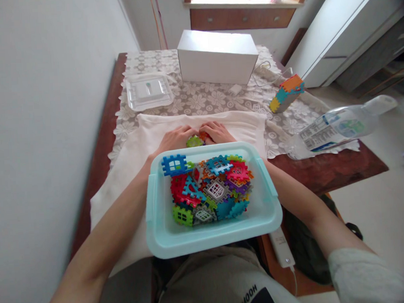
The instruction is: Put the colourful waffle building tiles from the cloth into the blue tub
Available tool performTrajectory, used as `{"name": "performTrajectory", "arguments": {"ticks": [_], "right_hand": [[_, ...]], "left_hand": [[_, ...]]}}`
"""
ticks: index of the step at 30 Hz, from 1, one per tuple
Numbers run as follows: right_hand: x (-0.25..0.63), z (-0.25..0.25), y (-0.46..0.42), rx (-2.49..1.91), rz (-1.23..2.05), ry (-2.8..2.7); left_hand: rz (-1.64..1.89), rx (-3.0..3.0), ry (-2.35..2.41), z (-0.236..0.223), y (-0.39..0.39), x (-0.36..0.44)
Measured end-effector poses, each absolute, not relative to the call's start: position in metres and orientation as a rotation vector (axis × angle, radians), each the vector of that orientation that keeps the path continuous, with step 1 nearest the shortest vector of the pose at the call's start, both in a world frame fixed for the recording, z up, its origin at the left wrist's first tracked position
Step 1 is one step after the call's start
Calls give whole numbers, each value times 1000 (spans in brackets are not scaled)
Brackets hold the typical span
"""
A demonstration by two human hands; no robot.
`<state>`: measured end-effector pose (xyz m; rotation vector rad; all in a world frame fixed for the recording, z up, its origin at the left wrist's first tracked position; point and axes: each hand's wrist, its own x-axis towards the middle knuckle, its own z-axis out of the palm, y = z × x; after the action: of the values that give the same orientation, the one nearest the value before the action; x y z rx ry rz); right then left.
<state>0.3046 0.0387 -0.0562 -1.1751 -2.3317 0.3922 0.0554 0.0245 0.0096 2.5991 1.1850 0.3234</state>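
Beyond the far rim of a light-blue plastic tub (155, 236), my two hands meet over a white cloth. My left hand (177, 138) has its fingers curled around a green interlocking plastic piece (195, 141). Close beside it, my right hand (217, 132) grips an orange interlocking piece (204, 136). Whether the two pieces are joined cannot be made out, as fingers and the tub's rim cover part of them. Inside the tub lies a heap of interlocking plastic pieces (217, 189) in many colours. A blue window-shaped piece (174, 165) rests at its left back corner.
A white box (218, 63) stands at the back of the table, with a clear plastic lid (149, 92) to its left. At right are a built block of coloured pieces (286, 94) and a clear bottle (338, 127). A white power strip (281, 248) lies below right.
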Motion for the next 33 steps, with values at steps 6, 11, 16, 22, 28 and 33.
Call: {"name": "performTrajectory", "arguments": {"ticks": [6, 11, 16, 22, 28, 33], "right_hand": [[304, -59, 34, -1119, 323, -2300], [306, -53, 31, -1121, 350, -2332], [306, -55, 32, -1094, 322, -2324], [308, -54, 32, -985, 214, -2266], [309, -54, 31, -847, 285, -2219], [304, -55, 29, -826, 448, -2247]], "left_hand": [[511, 2514, 1180, -6, 26, 47], [742, 2351, 1217, -11, 30, 43], [1039, 1962, 1094, -10, 32, 47], [1297, 1591, 1036, -12, 33, 56], [1386, 1165, 999, -22, 43, 80], [1268, 1107, 973, -23, 47, 90]]}}
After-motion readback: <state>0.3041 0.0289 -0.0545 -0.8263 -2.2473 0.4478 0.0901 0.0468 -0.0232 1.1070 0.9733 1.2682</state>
